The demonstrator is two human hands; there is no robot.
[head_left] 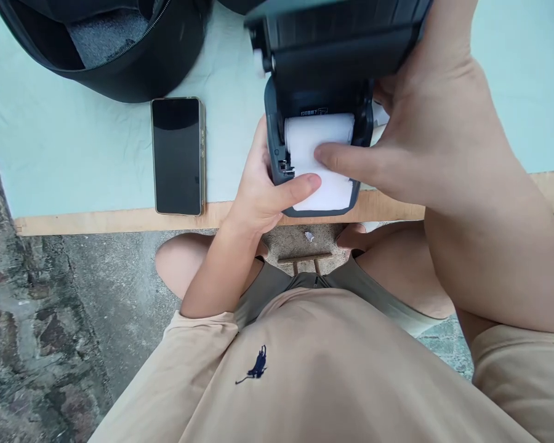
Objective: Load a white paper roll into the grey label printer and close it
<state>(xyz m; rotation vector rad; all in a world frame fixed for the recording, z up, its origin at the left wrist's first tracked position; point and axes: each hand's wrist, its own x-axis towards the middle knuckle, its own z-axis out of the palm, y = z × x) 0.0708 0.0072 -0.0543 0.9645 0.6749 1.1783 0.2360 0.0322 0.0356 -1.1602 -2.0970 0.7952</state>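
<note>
A black handheld printer (273, 117) with its lid (341, 49) raised is held over the table's near edge. Inside its compartment lies a roll of white paper (321, 132), with a flap of paper reaching to the near rim. My left hand (270, 191) grips the printer's left side, its thumb pressing on the paper. My right hand (410, 135) is at the right side by the raised lid, thumb resting on the paper; its other fingers are mostly hidden behind the lid and printer.
A smartphone (177, 157) with a dark screen lies on the light green tablecloth (96, 141), left of the printer. An open black zippered case (166, 61) stands at the back left. The table's wooden edge (96, 220) runs in front of my knees.
</note>
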